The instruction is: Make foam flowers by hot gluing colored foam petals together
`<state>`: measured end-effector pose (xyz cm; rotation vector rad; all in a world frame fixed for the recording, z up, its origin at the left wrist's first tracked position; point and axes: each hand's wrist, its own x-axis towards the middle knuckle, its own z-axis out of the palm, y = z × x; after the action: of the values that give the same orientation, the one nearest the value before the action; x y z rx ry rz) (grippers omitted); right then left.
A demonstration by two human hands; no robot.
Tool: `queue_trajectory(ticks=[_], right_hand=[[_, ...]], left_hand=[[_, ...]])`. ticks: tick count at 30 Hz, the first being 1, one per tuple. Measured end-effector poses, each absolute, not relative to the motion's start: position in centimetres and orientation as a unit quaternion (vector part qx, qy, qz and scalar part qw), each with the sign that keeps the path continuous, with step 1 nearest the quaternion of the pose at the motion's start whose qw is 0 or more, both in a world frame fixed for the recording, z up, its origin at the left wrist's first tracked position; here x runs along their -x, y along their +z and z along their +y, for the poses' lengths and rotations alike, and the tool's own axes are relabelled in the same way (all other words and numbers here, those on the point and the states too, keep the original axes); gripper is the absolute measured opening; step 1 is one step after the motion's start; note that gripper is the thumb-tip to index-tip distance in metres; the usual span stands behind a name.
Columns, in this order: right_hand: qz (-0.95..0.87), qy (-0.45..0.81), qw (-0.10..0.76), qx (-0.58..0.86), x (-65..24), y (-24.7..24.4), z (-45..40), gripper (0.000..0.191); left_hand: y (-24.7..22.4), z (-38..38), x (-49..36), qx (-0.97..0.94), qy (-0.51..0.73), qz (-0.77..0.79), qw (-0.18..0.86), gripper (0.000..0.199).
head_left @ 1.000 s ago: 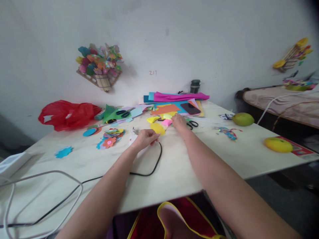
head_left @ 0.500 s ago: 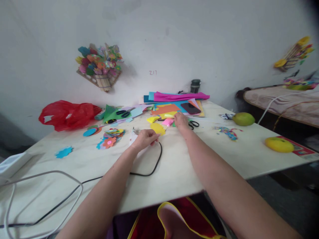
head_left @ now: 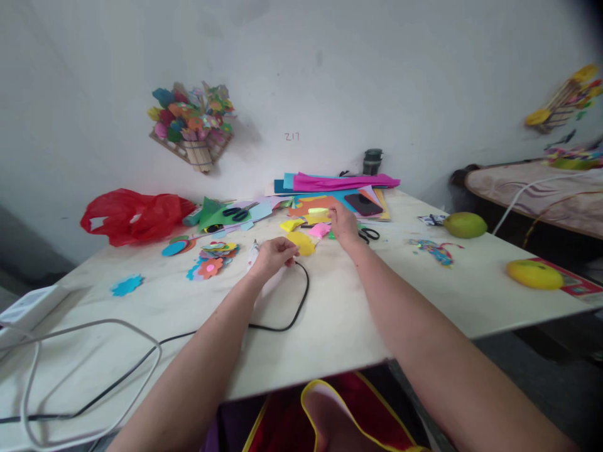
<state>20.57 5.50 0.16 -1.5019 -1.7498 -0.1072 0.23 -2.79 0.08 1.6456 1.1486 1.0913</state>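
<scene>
Red plastic bag point(head_left: 136, 216), green fruit point(head_left: 465, 225), yellow fruit point(head_left: 534, 274), lidded jar point(head_left: 372, 163)

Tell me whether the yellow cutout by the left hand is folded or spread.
Spread: the yellow cutout shows one broad face just beyond the left hand, with no fold visible.

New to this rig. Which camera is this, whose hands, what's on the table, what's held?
There's no machine: a person works bare-handed, and every picture comes from one camera worn on their head, looking forward and down. On the table lie coloured sheets, cut-out flowers, two pairs of scissors, a phone, a black cable and a red bag. The right hand seems to pinch a pale yellow piece. The left hand is beside a yellow cutout; whether it grips anything is unclear.
</scene>
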Motion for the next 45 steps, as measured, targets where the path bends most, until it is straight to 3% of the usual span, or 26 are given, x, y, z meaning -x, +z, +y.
queue_trajectory(ticks=[9, 14, 19, 22, 25, 28, 31, 45], right_hand=[[-0.726, -0.092, 0.522, 0.438, -19.0, 1.1, 5.0, 0.021], [-0.787, -0.091, 0.518, 0.321, -16.3, 2.1, 2.6, 0.024], [-0.848, -0.072, 0.48, 0.214, -13.8, 2.4, 0.4, 0.023], [-0.821, 0.017, 0.529, 0.213, -13.4, 2.3, 0.2, 0.025], [-0.745, 0.177, 0.585, 0.268, -13.5, 2.4, 0.4, 0.021], [-0.683, 0.345, 0.563, 0.312, -13.6, 2.6, 0.4, 0.014], [-0.648, 0.465, 0.516, 0.312, -13.6, 2.7, 0.3, 0.019], [-0.669, 0.547, 0.441, 0.245, -14.3, 2.4, 0.5, 0.021]], left_hand=[[0.8, -2.9, 0.2, -0.542, 0.52, 0.425, 0.505, 0.043], [1.5, -2.6, 0.6, -0.417, 0.581, 0.358, 0.6, 0.056], [1.5, -2.0, 1.9, -0.364, 0.625, 0.313, 0.615, 0.025], [1.2, -1.6, 2.3, -0.363, 0.652, 0.317, 0.585, 0.022], [1.0, -1.5, 2.4, -0.383, 0.658, 0.315, 0.567, 0.034], [1.1, -1.5, 2.4, -0.404, 0.658, 0.314, 0.552, 0.05], [1.1, -1.6, 2.4, -0.433, 0.649, 0.314, 0.541, 0.054], [1.2, -1.9, 2.1, -0.551, 0.59, 0.363, 0.465, 0.058]])
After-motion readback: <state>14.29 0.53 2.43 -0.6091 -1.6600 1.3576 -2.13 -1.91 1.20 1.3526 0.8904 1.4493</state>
